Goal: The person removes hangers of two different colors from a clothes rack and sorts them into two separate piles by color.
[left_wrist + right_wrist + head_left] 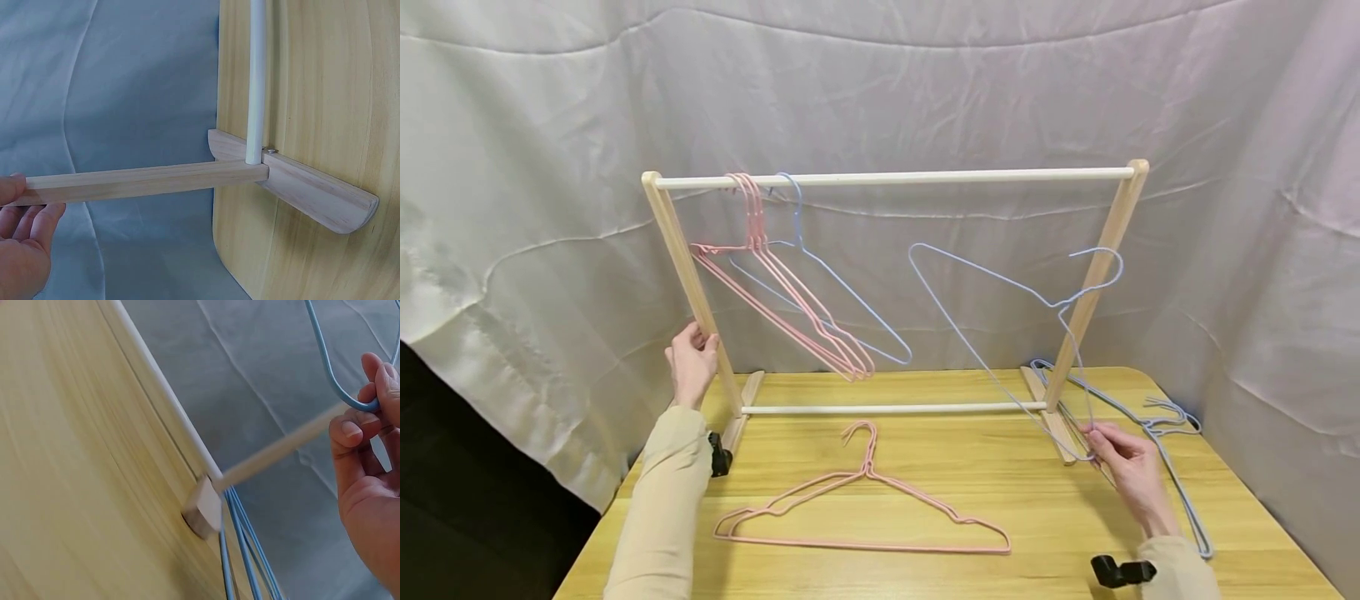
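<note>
My left hand [692, 364] grips the left wooden post [683, 262] of a small clothes rack, low on its length. In the left wrist view, the thumb lies above this post [137, 182] and the fingers below it. With my right hand [1129, 467] I pinch one end of a blue wire hanger [1060, 306]; its hook points up in front of the right post and its other end slants up to the left. Fingertips curl round the blue wire [325, 356] in the right wrist view. Several pink hangers [757, 229] and one blue hanger [798, 225] hang from the white rail [955, 177].
Pink hangers [869, 469] lie nested on the wooden table [820, 575] before the rack. More blue hangers [1153, 427] lie at the right, beside the rack's right foot [1060, 439]. A white lower bar [887, 409] joins the posts. Grey curtain [880, 92] surrounds the back.
</note>
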Motion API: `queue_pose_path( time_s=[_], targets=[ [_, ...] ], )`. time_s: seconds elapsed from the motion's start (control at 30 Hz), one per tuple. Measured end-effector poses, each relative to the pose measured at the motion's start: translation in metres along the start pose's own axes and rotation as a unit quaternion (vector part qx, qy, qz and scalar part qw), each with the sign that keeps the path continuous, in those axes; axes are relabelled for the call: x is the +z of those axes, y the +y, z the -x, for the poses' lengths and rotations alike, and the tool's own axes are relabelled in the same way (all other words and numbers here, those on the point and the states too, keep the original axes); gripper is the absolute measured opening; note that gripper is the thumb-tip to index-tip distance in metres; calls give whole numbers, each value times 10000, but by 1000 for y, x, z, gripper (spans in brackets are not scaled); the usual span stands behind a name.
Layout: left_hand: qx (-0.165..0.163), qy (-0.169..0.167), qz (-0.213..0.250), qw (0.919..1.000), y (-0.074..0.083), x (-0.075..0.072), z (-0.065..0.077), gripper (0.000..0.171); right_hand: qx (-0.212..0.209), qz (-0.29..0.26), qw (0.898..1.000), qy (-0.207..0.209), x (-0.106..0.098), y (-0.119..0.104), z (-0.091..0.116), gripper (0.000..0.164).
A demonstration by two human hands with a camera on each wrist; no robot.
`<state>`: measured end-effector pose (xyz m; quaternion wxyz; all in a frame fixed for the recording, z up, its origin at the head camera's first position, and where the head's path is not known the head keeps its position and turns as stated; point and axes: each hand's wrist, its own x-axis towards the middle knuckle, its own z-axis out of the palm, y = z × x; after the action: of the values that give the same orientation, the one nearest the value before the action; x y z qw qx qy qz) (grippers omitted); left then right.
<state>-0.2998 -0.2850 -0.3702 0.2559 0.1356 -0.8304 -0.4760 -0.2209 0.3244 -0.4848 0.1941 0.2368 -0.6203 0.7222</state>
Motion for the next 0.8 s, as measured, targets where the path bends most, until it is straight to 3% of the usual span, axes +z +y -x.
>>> queue_pose_path(
  time_s=[0.1, 0.33, 0.6, 0.8],
  targets=[
    [9, 37, 0, 10000, 0, 0, 1, 36, -130, -140, 9998, 36, -9, -2, 4, 26],
    [76, 100, -39, 9999, 0, 1, 1, 34, -358, -1144, 9927, -141, -30, -1, 15, 39],
    [167, 115, -4, 9998, 0, 1, 0, 32, -607, -2037, 9771, -2, -43, -1, 25, 39],
    [104, 87, -12, 9999, 0, 0, 2, 32, -609, -2433, 9673, 386, -47, -1, 29, 37]
  ],
)
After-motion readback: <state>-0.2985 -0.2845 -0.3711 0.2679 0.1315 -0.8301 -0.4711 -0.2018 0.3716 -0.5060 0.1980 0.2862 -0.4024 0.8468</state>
